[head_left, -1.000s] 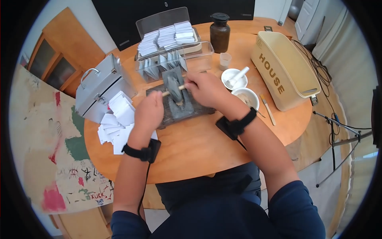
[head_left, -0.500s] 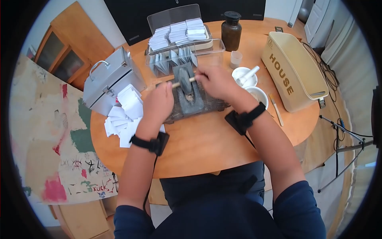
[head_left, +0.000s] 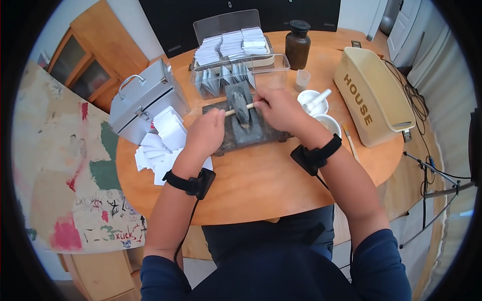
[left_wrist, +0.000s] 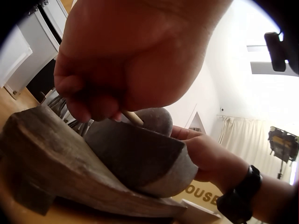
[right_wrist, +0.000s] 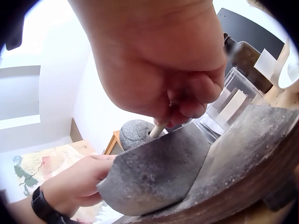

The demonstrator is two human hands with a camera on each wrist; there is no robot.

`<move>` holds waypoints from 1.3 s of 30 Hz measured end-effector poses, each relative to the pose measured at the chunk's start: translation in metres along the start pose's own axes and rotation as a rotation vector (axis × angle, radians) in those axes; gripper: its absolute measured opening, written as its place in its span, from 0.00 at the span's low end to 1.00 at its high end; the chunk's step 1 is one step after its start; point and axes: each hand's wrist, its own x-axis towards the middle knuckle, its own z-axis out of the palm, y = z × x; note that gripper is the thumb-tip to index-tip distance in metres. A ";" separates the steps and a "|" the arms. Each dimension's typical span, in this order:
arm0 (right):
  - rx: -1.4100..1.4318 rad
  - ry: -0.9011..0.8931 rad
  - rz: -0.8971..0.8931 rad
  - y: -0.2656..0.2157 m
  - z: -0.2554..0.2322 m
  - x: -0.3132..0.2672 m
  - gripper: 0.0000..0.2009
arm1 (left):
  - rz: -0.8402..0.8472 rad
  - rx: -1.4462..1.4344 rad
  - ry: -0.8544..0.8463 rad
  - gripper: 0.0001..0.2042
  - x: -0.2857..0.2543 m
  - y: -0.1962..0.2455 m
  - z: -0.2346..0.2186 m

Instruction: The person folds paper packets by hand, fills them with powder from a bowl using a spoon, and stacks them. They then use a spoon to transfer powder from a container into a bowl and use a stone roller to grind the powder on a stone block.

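Note:
A grey stone grinding wheel (head_left: 241,108) stands on edge in the boat-shaped stone trough (head_left: 249,134) of a hand grinder. A pale wooden rod (head_left: 230,113) runs through the wheel's middle. My left hand (head_left: 207,131) grips the rod's left end, fingers curled round it. On the other side my right hand (head_left: 281,108) holds the right end in the same way. In the right wrist view, the wheel (right_wrist: 137,133) shows above the trough's raised side (right_wrist: 154,170), its lower part hidden. A dark wooden base (left_wrist: 70,158) carries the trough in the left wrist view.
Behind the grinder stand clear bins (head_left: 273,75) of white packets and a brown bottle (head_left: 298,46). To the right are a small cup (head_left: 303,79), white bowls (head_left: 307,96), a brush (head_left: 350,140) and a cream bin (head_left: 364,118). Left are a silver case (head_left: 140,95) and white papers (head_left: 170,128).
Both hands moved the wheel along the trough, first away from the body, then partly back toward it. Both kept their grip on the rod. The head view shifted as well.

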 end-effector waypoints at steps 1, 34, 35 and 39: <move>0.000 0.003 -0.005 0.000 0.000 0.002 0.07 | -0.011 -0.031 -0.041 0.18 -0.001 0.001 -0.003; -0.077 0.039 -0.152 -0.001 -0.002 0.001 0.04 | 0.104 0.009 0.100 0.14 -0.007 -0.005 0.007; -0.076 0.038 -0.152 -0.002 -0.001 0.004 0.04 | 0.066 0.034 0.091 0.14 -0.003 -0.003 0.007; -0.117 0.041 -0.086 -0.003 0.000 0.006 0.04 | 0.082 0.058 0.131 0.15 0.005 -0.006 0.010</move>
